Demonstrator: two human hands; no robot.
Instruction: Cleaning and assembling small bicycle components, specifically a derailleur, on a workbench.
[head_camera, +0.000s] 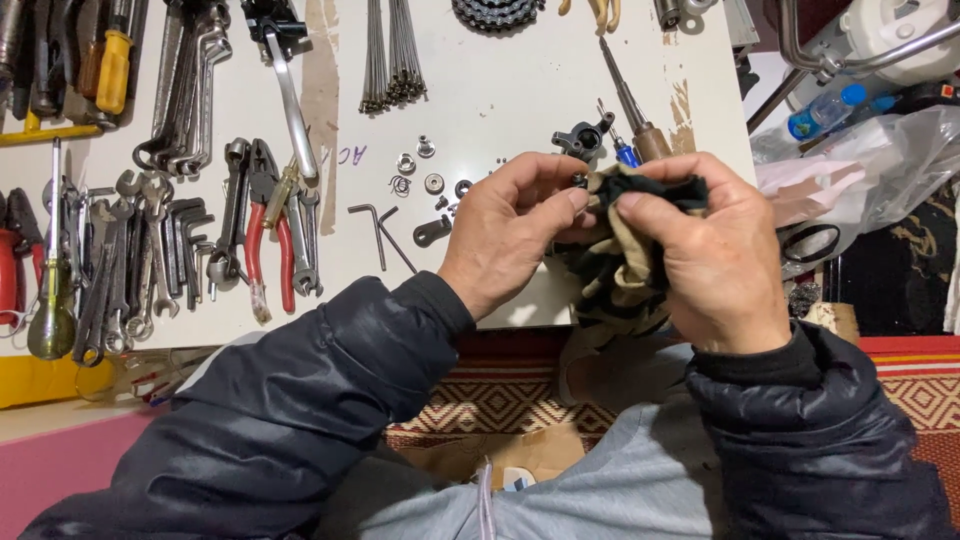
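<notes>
The left hand (510, 225) pinches a small dark part (579, 180) between thumb and fingertips, right up against the rag. The right hand (715, 260) is closed around that grimy tan-and-black rag (625, 260), bunched up and pressed to the part. Both sit in the air over the near edge of the white board (500, 90), just above the person's lap.

The risk here looks plain: that part is tiny, the hold on it is fingertips only, and the rag looks oily. A slip would likely send it down past the board's near edge into the lap or onto the patterned rug (520, 395), where a dark piece would be hard to find. The loose folds of rag could also swallow it or snag it on the way out.

Just beyond the hands lies a scatter of small nuts and washers (425, 170), with two hex keys (385, 235) left of them. A trailing corner of rag swept across there could flick them off. The wooden-handled tool (635, 115) and a dark bracket (585, 135) lie just far of the knuckles, close enough to be nudged.

For room, the left is packed: pliers with red grips (268, 225), rows of spanners (130, 260), more wrenches farther back. The right edge of the board is close to the right hand, with plastic bags (880, 170) beyond. The best open patch is the bare white stretch near the left wrist.
</notes>
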